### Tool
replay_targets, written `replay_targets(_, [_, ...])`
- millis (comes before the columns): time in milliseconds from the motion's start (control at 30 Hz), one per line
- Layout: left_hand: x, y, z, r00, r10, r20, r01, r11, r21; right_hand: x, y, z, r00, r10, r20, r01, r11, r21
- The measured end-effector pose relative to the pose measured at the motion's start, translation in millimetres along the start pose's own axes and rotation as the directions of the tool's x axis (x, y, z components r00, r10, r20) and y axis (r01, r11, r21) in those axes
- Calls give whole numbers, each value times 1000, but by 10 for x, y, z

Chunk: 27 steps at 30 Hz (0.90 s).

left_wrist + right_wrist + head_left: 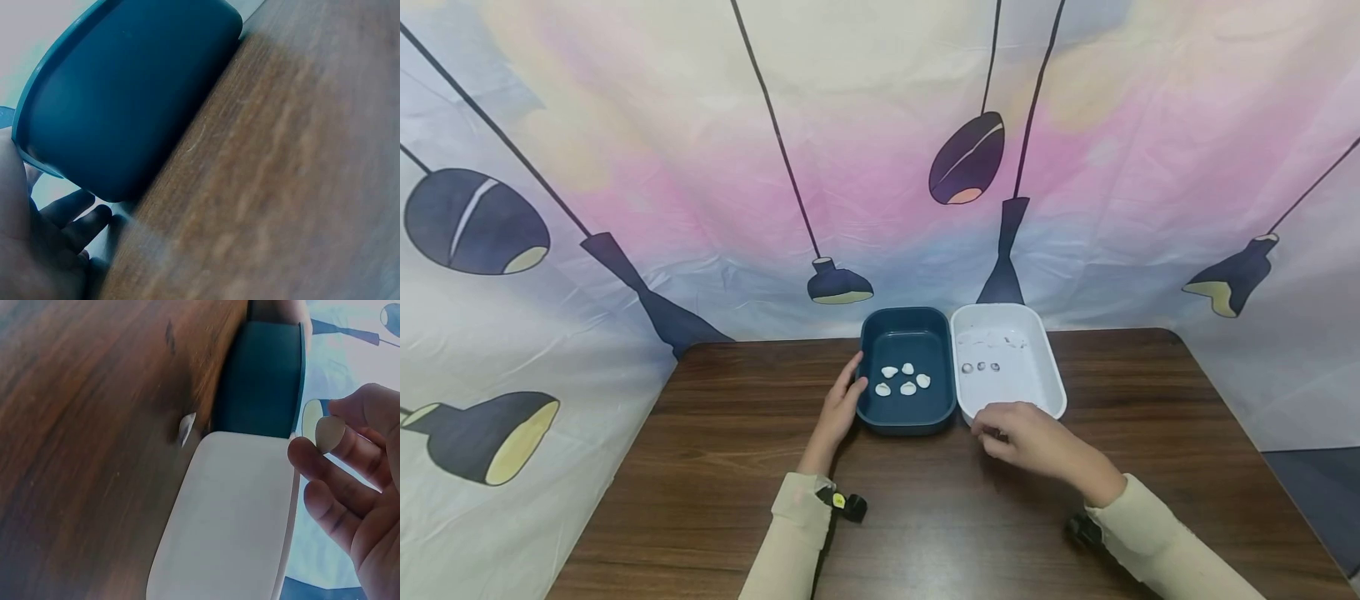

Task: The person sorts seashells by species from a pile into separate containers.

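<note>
A teal tray (907, 428) holds several white shells (908, 388). Against its right side stands a white tray (1051, 387) with three small grey-and-white shells (981, 367). My left hand (841, 402) rests at the teal tray's left side, thumb at the rim, index finger extended along it. The other fingers lie loosely bent by the tray's lower corner in the left wrist view. My right hand (1026, 437) is over the white tray's near edge, pinching a pale shell (329, 433) between thumb and fingers. Another shell (186, 428) lies on the table before the trays, hidden in the head view.
Both trays stand on a brown wooden table (730, 433), at its far edge. Right behind them hangs a cloth (895, 217) printed with dark lamps. Dark wrist cameras (853, 507) sit on both cuffs.
</note>
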State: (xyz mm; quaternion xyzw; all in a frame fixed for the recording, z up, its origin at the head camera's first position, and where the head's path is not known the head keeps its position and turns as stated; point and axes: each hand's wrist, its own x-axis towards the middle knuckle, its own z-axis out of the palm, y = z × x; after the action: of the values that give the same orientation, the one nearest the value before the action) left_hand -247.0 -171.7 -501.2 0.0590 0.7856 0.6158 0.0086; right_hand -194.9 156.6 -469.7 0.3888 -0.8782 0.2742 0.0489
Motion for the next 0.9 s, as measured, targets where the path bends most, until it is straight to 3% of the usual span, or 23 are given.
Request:
replay_targets(433, [-14,27,-11,1000,-6,2,6,1000,12,92,106,-150,997,3,-83,-3,1000,4])
replay_targets(600, [119,-212,-12,1000,-14,-2,14,999,31,132,240,-180,990,29,-136,-25,999,30])
replay_targets(700, [173,-353,-9,1000,-10,-14,10,999,40,170,326,-175,984,73,-164,-69,997,26])
replay_targets(900, [165,-397,-4,1000,17,-20,-16,999,38,260,476,-156,959,222,-179,-243,964,-107])
